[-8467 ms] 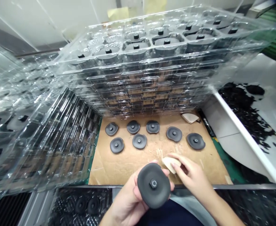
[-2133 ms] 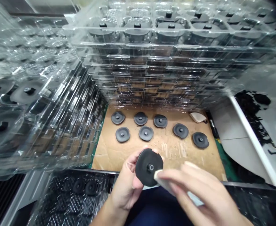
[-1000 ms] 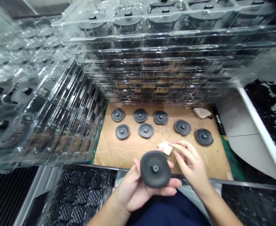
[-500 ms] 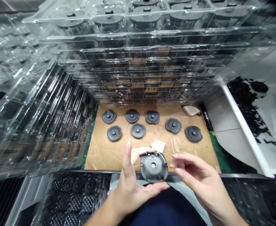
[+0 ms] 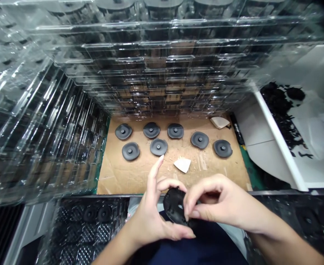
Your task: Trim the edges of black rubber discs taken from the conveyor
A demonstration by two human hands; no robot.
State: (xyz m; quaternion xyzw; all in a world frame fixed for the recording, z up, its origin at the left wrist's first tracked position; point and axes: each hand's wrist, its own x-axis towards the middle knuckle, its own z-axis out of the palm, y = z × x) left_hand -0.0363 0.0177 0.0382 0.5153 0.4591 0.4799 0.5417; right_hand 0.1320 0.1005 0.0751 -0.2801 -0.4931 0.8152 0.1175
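A black rubber disc [image 5: 174, 206] is held low over my lap, in front of the cardboard mat [image 5: 123, 176]. My left hand [image 5: 153, 217] cups it from below, thumb under it and index finger pointing up. From the right my right hand [image 5: 219, 206] comes in, its thumb and fingers pinched on the disc's edge. A small pale wedge [image 5: 182, 164] lies loose on the mat just beyond my fingers. Several more black discs [image 5: 158, 146] lie in two rows further back on the mat.
Tall stacks of clear plastic trays [image 5: 162, 66] holding discs wall in the mat at the back and the left [image 5: 35, 121]. A white bin [image 5: 294, 121] with black scraps stands at the right. Another tray with discs [image 5: 92, 221] sits low at the left. A second pale wedge [image 5: 219, 122] lies at the back right.
The right hand set the pale wedge on the mat and has now closed on the disc. The disc was flipped over and lowered towards my lap. The view tilted down.
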